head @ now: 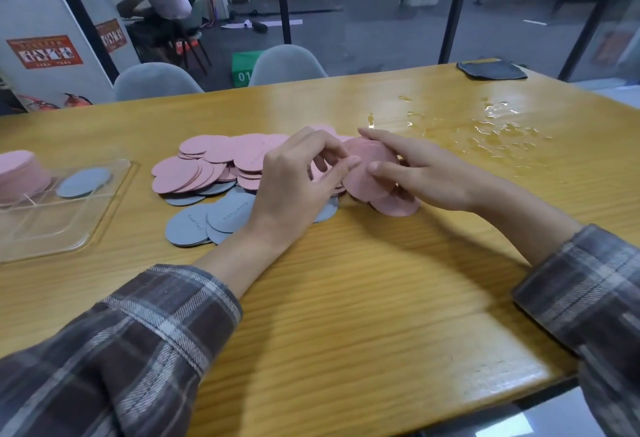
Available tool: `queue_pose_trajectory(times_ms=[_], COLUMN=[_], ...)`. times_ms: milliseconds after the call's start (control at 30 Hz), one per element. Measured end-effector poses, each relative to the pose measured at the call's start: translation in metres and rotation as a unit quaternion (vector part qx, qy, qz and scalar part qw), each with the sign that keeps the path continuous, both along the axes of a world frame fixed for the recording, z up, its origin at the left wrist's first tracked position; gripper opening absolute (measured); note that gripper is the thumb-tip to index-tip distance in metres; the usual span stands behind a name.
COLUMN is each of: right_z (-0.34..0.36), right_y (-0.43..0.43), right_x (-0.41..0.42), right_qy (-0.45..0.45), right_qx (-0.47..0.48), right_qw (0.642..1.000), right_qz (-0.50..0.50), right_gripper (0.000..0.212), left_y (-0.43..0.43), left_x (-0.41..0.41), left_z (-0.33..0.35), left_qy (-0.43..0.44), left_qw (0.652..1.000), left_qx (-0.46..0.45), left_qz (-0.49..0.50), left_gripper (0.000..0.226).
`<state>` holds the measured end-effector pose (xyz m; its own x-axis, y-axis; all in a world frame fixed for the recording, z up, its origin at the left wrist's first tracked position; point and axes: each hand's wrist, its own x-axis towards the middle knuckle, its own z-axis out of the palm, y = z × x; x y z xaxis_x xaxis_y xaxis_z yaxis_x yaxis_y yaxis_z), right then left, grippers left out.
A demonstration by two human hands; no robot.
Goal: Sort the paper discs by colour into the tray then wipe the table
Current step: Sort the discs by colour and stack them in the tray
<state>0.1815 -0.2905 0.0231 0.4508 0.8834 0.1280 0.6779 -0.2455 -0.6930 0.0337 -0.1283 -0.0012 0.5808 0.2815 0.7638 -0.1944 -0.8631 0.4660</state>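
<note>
A wooden bench (346,315), wet with spilled water (485,128) at its far right near a dark cloth (491,71), carries a clear tray (79,239) at the left. The tray already holds a pink stack (20,173) with one grey disc (83,182) beside it, while a mixed pile (214,166) of pink and grey discs lies at centre. Sorting looks about midway: the left hand (294,190) and right hand (426,176) meet at the pile's right edge, each grip pinched on the held pink discs (363,182), which likely go next to the pink stack, clear of the water.
</note>
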Motion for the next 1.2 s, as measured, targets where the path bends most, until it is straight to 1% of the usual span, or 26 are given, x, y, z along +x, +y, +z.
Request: queue_pose_trajectory(times_ms=[67, 133, 200, 267, 333, 433, 600, 733, 833, 967, 1067, 1200], right_z=[0.002, 0.002, 0.001, 0.0, -0.001, -0.001, 0.0, -0.001, 0.0, -0.001, -0.002, -0.005], right_y=[0.0, -0.001, -0.001, 0.0, 0.001, 0.001, -0.001, -0.001, -0.001, 0.002, 0.003, 0.002], right_x=[0.006, 0.01, 0.014, 0.016, 0.016, 0.015, 0.013, 0.011, 0.01, 0.008, 0.01, 0.008], right_qy=[-0.015, -0.02, -0.018, -0.024, -0.035, -0.029, -0.021, -0.05, -0.084, -0.125, -0.098, 0.009], right_qx=[0.011, 0.015, 0.021, 0.024, 0.022, 0.028, 0.03, 0.013, -0.006, -0.039, -0.033, 0.003], right_qw=[1.0, 0.999, 0.998, 0.997, 0.997, 0.997, 0.998, 0.998, 0.996, 0.991, 0.995, 1.0], right_qz=[-0.023, -0.039, -0.056, -0.066, -0.066, -0.065, -0.052, -0.035, -0.029, -0.012, -0.018, -0.008], right_gripper=[0.055, 0.053, 0.052, 0.053, 0.053, 0.052, 0.053, 0.056, 0.057, 0.062, 0.062, 0.056], left_y=[-0.001, -0.002, -0.001, 0.0, -0.001, -0.002, -0.004, -0.006, -0.006, 0.0, 0.004, 0.004], left_x=[0.001, 0.003, 0.005, 0.006, 0.005, 0.001, -0.007, -0.012, -0.013, -0.015, -0.014, -0.006], left_z=[-0.004, -0.009, -0.015, -0.019, -0.017, -0.012, -0.012, -0.009, -0.006, 0.0, 0.004, 0.003], left_qy=[0.033, 0.095, 0.166, 0.22, 0.241, 0.215, 0.222, 0.229, 0.232, 0.228, 0.193, 0.138], left_qw=[0.999, 0.992, 0.978, 0.962, 0.956, 0.967, 0.968, 0.97, 0.968, 0.956, 0.958, 0.973], left_qx=[0.019, 0.046, 0.08, 0.107, 0.111, 0.08, 0.049, 0.004, -0.048, -0.151, -0.193, -0.18], left_qz=[-0.02, -0.065, -0.099, -0.121, -0.124, -0.111, -0.105, -0.084, -0.086, -0.11, -0.087, -0.047], left_gripper=[0.013, 0.009, 0.02, 0.031, 0.029, 0.013, 0.019, 0.027, 0.031, 0.027, 0.024, 0.023])
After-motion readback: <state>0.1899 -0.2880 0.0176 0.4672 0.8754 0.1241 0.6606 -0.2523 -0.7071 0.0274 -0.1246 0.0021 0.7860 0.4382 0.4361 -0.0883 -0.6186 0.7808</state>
